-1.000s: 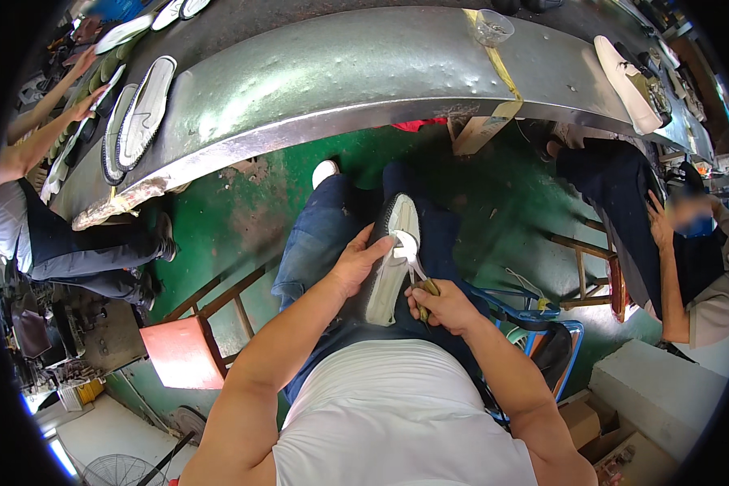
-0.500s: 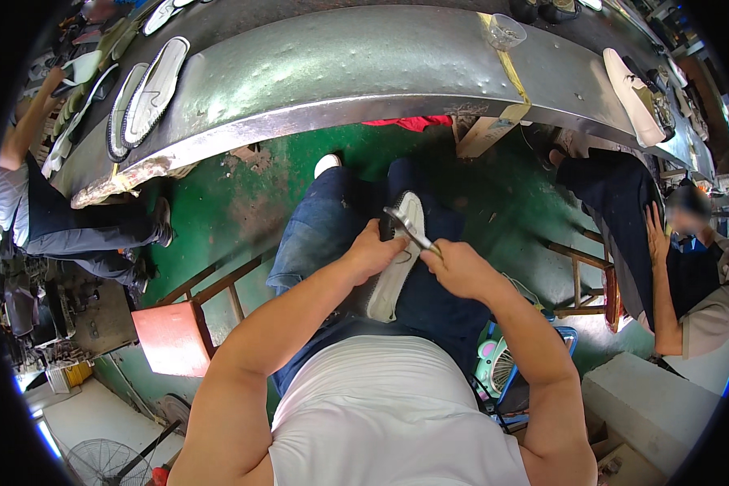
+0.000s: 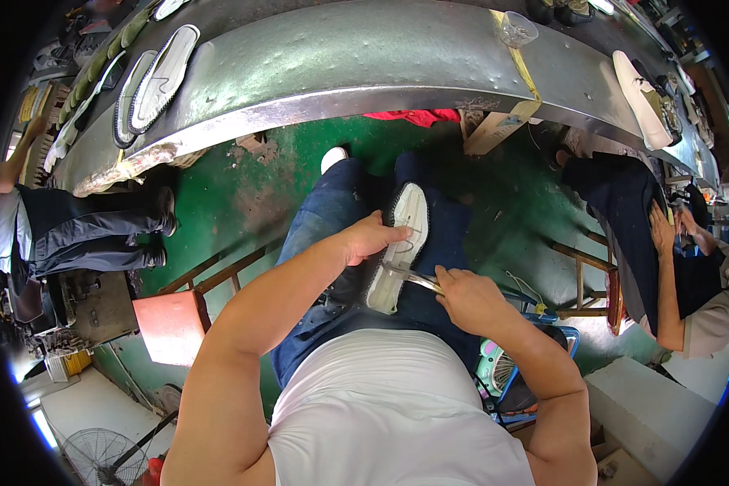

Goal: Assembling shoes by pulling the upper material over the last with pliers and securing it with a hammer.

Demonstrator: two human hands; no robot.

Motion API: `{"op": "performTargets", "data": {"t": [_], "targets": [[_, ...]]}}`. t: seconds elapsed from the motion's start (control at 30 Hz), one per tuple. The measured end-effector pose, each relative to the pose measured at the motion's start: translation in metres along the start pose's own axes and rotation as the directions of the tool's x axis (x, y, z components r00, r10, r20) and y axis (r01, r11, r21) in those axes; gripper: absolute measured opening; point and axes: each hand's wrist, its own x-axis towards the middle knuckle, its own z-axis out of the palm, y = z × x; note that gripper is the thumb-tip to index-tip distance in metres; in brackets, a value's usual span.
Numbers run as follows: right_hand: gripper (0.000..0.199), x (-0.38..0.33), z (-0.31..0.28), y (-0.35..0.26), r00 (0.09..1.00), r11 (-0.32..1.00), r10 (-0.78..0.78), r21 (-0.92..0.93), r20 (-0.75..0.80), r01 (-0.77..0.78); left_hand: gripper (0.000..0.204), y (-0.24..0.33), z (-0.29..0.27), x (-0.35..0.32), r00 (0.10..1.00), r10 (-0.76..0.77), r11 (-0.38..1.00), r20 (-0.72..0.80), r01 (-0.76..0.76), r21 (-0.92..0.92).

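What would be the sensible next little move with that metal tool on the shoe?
Probably a short pull with the metal tool along the sole's edge. The right hand holds it with its tip against the white shoe near the heel end, and the left hand presses the shoe, sole up, down on the lap, so it looks steadied for that stroke.

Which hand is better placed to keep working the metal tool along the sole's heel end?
Right, probably. The right hand grips the metal tool, whose tip meets the white sole near its heel end. The left hand lies on the sole's side, pinning it on the lap.
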Motion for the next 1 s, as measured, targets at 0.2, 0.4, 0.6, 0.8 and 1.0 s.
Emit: {"op": "performTargets", "data": {"t": [0.2, 0.4, 0.6, 0.8, 1.0], "targets": [[0.03, 0.009, 0.04, 0.016, 0.992, 0.984, 0.049, 0.175, -0.114, -0.029, 0.085, -0.009, -0.006, 0.007, 0.996, 0.085, 0.983, 0.041, -0.077, -0.167], [0.022, -0.03, 0.038, -0.001, 0.98, 0.972, 0.165, 0.185, -0.114, -0.142, 0.079, -0.021, 0.012, -0.008, 0.964, 0.25, 0.958, -0.087, -0.234, 0.164], [0.017, -0.042, 0.043, 0.007, 0.976, 0.965, 0.217, 0.147, 0.018, -0.217, 0.091, -0.057, 0.026, -0.019, 0.89, 0.455, 0.882, 0.02, -0.447, -0.148], [0.013, -0.049, 0.038, -0.014, 0.977, 0.977, 0.211, -0.025, 0.039, -0.21, 0.087, -0.066, 0.05, -0.006, 0.77, 0.569, 0.821, -0.287, -0.548, 0.157], [0.02, -0.044, 0.037, 0.033, 0.978, 0.955, 0.022, 0.285, 0.209, -0.082, 0.101, -0.108, 0.035, -0.034, 0.853, 0.518, 0.843, -0.067, -0.496, 0.207]]}}
